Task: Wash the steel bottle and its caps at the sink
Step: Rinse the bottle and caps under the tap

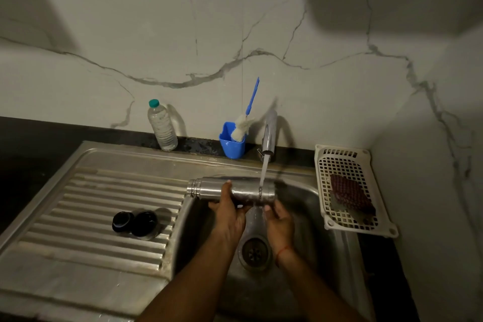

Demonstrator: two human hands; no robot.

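The steel bottle [248,191] lies sideways over the sink basin [308,206], its open threaded neck pointing left. Water from the tap [269,136] falls on its right half. My left hand [230,206] grips the bottle around its middle, thumb over the top. My right hand [278,219] holds the bottle's base end from below. Two black caps [136,221] sit side by side on the ribbed draining board [78,204] to the left.
A blue cup [232,145] holding a blue-handled bottle brush [247,117] stands behind the sink. A clear plastic water bottle [162,125] stands against the wall. A white plastic basket [347,191] with a scrub pad sits at the right. The drain [254,251] lies below my hands.
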